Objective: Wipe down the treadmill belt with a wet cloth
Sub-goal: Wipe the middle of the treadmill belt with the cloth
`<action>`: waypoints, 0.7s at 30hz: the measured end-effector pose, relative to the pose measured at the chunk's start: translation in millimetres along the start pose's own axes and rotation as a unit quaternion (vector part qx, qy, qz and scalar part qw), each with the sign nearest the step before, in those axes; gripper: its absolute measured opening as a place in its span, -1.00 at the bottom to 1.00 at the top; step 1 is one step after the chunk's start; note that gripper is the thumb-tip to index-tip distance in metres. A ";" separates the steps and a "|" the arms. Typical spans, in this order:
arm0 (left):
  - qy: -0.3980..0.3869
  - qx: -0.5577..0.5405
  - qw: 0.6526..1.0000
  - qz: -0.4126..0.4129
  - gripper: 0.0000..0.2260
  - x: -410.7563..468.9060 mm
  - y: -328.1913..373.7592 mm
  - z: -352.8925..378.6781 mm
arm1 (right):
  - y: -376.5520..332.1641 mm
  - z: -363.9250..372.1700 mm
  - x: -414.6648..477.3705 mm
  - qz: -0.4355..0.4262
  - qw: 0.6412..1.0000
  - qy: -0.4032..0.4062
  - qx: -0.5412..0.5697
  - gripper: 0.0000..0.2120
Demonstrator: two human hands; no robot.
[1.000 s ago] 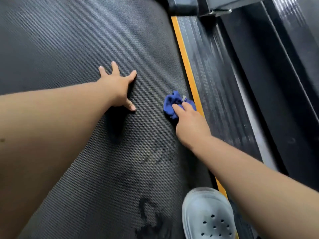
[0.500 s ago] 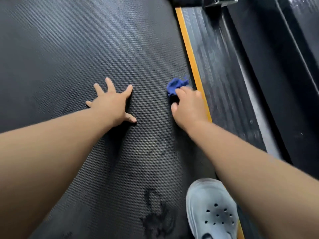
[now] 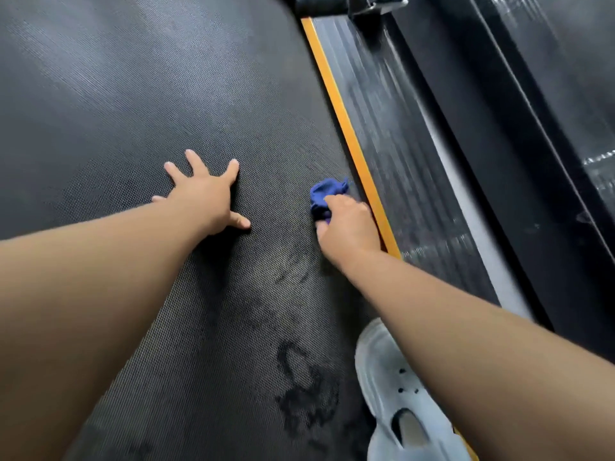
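Left hand (image 3: pixel 206 197) is lying flat on the belt (image 3: pixel 133 94) left of centre frame, fingers spread wide, gripping nothing. Wet smears (image 3: pixel 303 394) are showing up dark on the belt at lower centre. Right hand (image 3: pixel 349 224) is clutching the bunched-up blue cloth (image 3: pixel 324 194) just right of centre, pressing it onto the belt right beside the yellow strip (image 3: pixel 349 144). A pale shoe (image 3: pixel 392 387) is sitting bottom right, partly under the right arm.
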State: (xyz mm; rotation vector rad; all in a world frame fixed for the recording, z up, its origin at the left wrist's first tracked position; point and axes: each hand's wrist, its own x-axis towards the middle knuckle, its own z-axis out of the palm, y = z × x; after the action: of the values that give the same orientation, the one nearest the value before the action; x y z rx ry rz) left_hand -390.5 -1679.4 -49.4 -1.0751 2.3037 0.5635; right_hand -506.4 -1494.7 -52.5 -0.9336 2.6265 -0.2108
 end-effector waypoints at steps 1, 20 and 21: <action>0.002 0.002 1.000 0.001 0.02 -0.1 0.6 0.0 | -1.2 -2.8 -11.6 -0.004 1.000 -0.023 0.016 -0.76; 0.023 0.033 0.999 -0.016 0.05 12.3 -7.0 5.7 | 38.0 -19.8 18.7 -0.244 0.966 -0.062 -0.061 -0.51; 0.029 0.034 0.999 -0.021 0.01 8.1 -6.8 7.2 | 39.5 -23.3 23.9 -0.234 0.968 -0.055 -0.070 -0.57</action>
State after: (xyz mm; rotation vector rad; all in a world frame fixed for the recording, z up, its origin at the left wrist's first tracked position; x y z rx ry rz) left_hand -387.5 -1683.9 -61.0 -1.1193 2.3267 0.4397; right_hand -555.4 -1478.9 -47.2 -1.5604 2.3043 -0.0840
